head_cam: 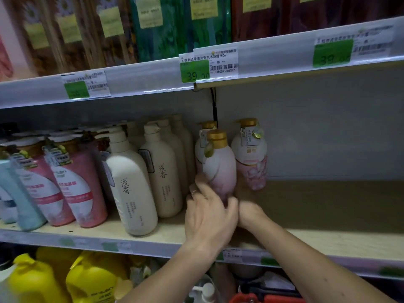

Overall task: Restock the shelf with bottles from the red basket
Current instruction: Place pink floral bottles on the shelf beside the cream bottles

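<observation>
Showing at the bottom edge, the red basket [262, 299] was glimpsed below the shelf [328, 241]. A pink-and-white bottle [218, 167] with a gold cap was gripped low down by the left hand [207, 217], fingers curled round it; the right hand [249, 213] was largely hidden behind, its grasp undeterminable. Cream pump bottles [135, 189] crowded the left side. A second gold-capped bottle [251, 154] was stood behind, near the back wall.
</observation>
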